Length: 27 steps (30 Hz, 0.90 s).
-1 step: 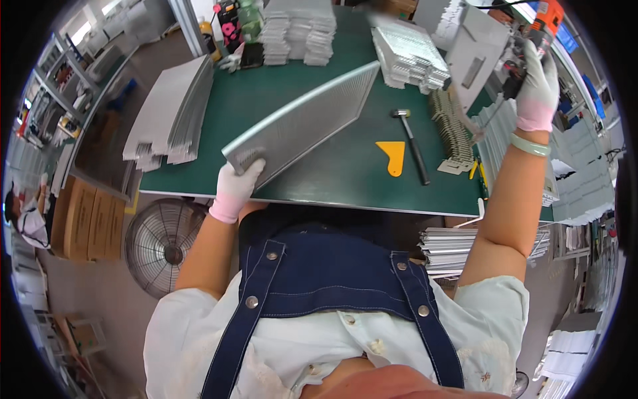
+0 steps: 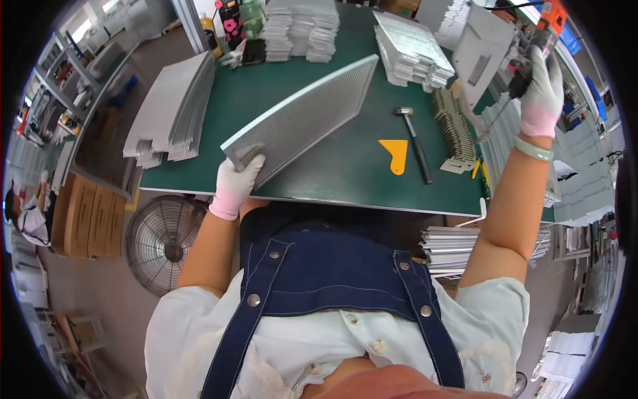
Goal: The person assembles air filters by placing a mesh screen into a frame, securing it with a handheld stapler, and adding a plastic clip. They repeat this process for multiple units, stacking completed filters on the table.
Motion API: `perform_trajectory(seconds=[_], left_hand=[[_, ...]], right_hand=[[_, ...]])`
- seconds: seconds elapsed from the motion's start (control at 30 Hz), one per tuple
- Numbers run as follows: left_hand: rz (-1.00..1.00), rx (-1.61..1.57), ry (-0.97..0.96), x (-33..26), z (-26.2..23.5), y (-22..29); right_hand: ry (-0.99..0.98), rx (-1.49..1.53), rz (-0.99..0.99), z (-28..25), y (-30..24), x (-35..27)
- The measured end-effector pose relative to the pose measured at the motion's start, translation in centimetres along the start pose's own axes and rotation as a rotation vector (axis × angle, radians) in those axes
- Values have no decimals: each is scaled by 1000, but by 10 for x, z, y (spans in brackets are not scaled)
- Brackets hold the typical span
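Observation:
My left hand [image 2: 238,183], in a white glove with a pink cuff, is closed on the near left corner of a silver-framed, finely ribbed mesh panel [image 2: 309,120]. The panel is tilted up over the green table. My right hand [image 2: 541,93], gloved alike, is raised at the far right with its visible fingers stretched upward and apart. They reach the lower end of an orange and grey power tool [image 2: 551,23]. A black part [image 2: 520,78] lies beside that hand; whether my thumb touches it is hidden.
On the green table [image 2: 319,179] lie a hammer [image 2: 417,147] and a yellow scraper [image 2: 396,156]. Stacked metal pieces [image 2: 453,130] and shiny panels [image 2: 413,50] stand right; pale sheets [image 2: 169,106] stand left. A grey machine plate [image 2: 480,56] rises near my right hand. A fan [image 2: 169,249] stands below.
The view has shifted slightly. My right hand sits at nearly the same place by the power tool, and my left hand still grips the mesh panel.

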<state>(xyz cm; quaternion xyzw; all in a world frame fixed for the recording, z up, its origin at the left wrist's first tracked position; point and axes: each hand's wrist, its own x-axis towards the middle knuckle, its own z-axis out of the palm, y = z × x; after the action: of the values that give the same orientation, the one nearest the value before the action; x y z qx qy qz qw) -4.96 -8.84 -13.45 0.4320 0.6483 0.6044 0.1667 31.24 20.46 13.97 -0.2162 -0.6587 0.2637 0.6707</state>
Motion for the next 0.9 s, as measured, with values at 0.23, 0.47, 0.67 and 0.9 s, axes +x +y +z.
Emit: perform_trajectory(seconds=[0.23, 0.47, 0.67, 0.9], left_hand=[[-69, -99, 39, 1, -16, -10], [-80, -61, 26, 2, -24, -3], [-79, -72, 17, 5, -22, -1], [-11, 9, 39, 1, -25, -1]], right_hand=[[-426, -981, 186, -31, 158, -168], [-824, -848, 779, 7, 204, -192], [-685, -813, 298, 53, 124, -117], [-438, -861, -6, 77, 63, -68]])
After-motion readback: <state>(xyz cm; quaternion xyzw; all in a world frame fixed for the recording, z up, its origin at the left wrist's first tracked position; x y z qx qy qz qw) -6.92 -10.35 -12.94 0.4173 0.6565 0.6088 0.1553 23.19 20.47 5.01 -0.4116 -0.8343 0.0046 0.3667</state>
